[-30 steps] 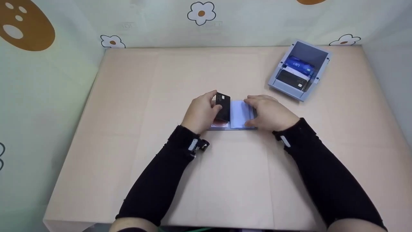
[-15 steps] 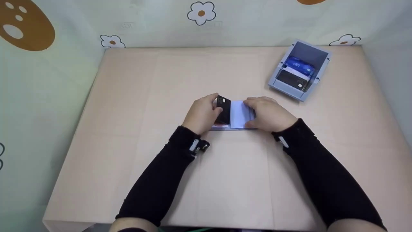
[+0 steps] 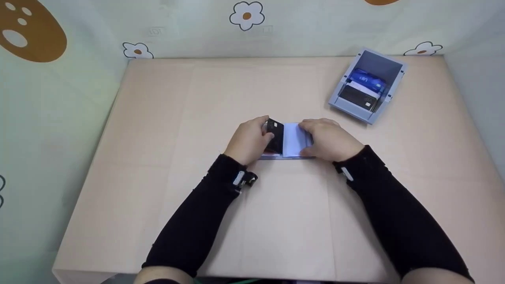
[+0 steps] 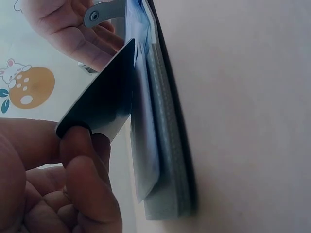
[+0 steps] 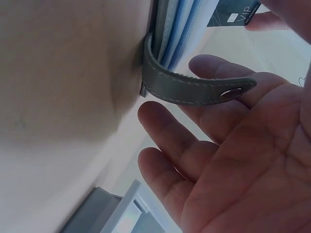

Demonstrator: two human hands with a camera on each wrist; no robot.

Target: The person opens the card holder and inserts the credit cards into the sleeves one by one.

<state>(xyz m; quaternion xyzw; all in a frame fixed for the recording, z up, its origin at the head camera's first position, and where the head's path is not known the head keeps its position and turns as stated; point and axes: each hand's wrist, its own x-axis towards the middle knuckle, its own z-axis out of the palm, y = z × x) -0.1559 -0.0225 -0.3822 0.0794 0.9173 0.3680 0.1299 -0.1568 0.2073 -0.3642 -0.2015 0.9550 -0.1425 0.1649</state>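
Observation:
My left hand (image 3: 246,140) pinches a black bank card (image 3: 276,136) between thumb and fingers. The card, with a silver chip, stands tilted over the left side of an open card holder (image 3: 295,140); in the left wrist view its far edge meets the clear sleeves (image 4: 146,160). A sliver of red and white shows beneath it. My right hand (image 3: 335,138) rests on the holder's right side, thumb and index finger spread across the pale pages. In the right wrist view its fingers lie loosely extended beside the grey snap strap (image 5: 194,90). Whether the card's edge is inside a sleeve is hidden.
A grey open box (image 3: 355,114) stands at the back right of the table. Inside lie a black card (image 3: 358,98) and a blue card (image 3: 369,81), with something white between them. A patterned wall covering (image 3: 197,31) borders the table's back edge.
My left hand has shifted slightly right and toward me, bringing the black card lower over the holder and covering more of the red patch. My right hand has barely moved.

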